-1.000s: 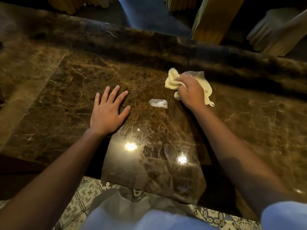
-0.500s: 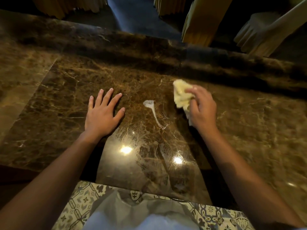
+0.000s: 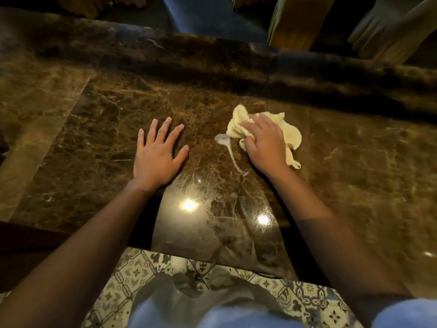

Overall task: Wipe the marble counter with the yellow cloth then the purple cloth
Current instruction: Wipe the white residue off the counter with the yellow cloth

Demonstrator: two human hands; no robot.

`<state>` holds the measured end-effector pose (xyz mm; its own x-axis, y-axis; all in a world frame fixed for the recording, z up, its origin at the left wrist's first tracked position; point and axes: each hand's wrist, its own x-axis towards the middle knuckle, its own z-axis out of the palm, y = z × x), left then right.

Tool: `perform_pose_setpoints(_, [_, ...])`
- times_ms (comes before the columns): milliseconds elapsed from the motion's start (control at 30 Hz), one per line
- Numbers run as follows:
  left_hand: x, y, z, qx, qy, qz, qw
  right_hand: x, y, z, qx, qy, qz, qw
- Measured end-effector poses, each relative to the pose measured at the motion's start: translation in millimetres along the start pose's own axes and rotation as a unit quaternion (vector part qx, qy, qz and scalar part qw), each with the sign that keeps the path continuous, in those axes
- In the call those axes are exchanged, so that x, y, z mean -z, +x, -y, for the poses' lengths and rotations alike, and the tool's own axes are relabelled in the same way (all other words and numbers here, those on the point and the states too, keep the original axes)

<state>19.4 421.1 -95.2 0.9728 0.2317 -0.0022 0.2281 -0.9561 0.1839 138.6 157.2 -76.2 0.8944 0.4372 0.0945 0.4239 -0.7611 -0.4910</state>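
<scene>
Brown marble bench [image 3: 99,129]: left hand [image 3: 157,153] lies flat, fingers spread; at 3 o'clock, right hand [image 3: 266,144] grips yellow cloth [image 3: 289,130] beside foam smear [image 3: 223,139].

Two hands are in view: the left [image 3: 156,159] and the right [image 3: 266,143]. One yellow cloth [image 3: 289,134]. One bench [image 3: 94,129] of brown marble. One foam smear [image 3: 223,139] on it. Two bright light reflections [image 3: 190,204] on its surface.

You see a dim, warm scene: two glare spots on the counter [image 3: 94,129] near you, deep shadow along its far edge, edges curved and blurred.
</scene>
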Motion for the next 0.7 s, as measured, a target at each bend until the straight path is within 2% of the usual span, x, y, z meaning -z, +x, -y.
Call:
perform_pose_setpoints(167, [-2,0,5,-0.013,0.000,0.007,1.000,0,-88,19,-0.003,-0.006,-0.026,1.000])
perform_pose_setpoints(267, [-2,1,4,-0.014,-0.004,0.004,1.000,6,-107,18,0.027,0.000,-0.030,0.999])
perform_pose_setpoints(333, [-1,1,3,-0.016,-0.006,0.004,1.000,15,-87,10,0.013,0.004,-0.072,0.997])
perform_pose_setpoints(500, [1,0,1,-0.017,-0.012,0.000,1.000,30,21,-14,-0.134,-0.037,-0.207,0.968])
perform_pose_setpoints(567, [0,-1,0,-0.014,-0.009,-0.003,1.000,25,64,-23,-0.177,-0.079,-0.182,0.964])
perform_pose_setpoints(633, [0,-1,-1,-0.009,-0.010,-0.007,1.000,15,95,-29,-0.212,-0.107,-0.106,0.965])
perform_pose_setpoints(700, [-1,0,-1,-0.007,-0.006,-0.013,1.000,5,112,-30,-0.210,-0.120,-0.053,0.969])
